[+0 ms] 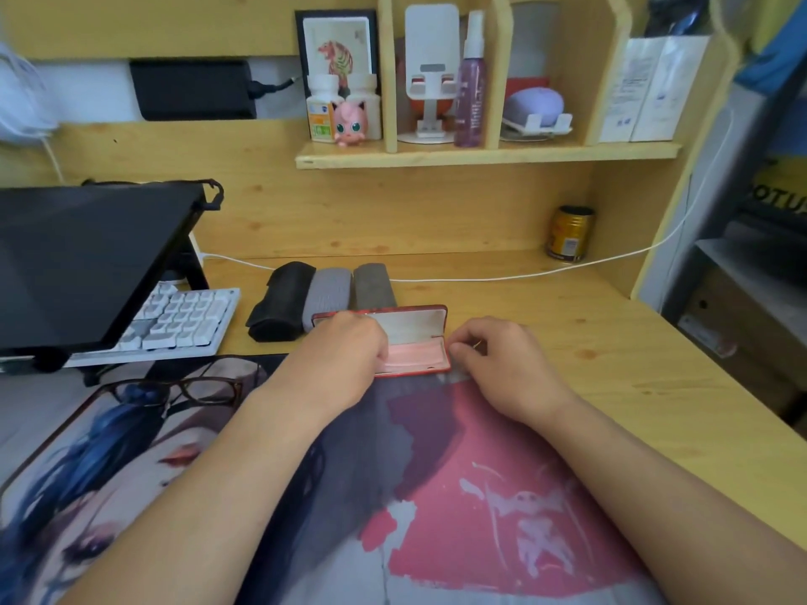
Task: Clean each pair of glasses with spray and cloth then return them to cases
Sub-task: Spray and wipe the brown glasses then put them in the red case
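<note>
While both hands (pixel 345 347) reach in, red case (pixel 419 338) lies open

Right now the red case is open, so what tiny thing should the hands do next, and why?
Probably lift whatever the hands are handling out of the red case. Its lid stands open, the left hand reaches inside the pink lining, and the right hand pinches something thin at its right end. I cannot tell what it is. One pair of glasses already lies on the mat.

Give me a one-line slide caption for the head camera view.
Both hands, left hand and right hand, at an open red glasses case; dark-framed glasses lie on the desk mat.
</note>
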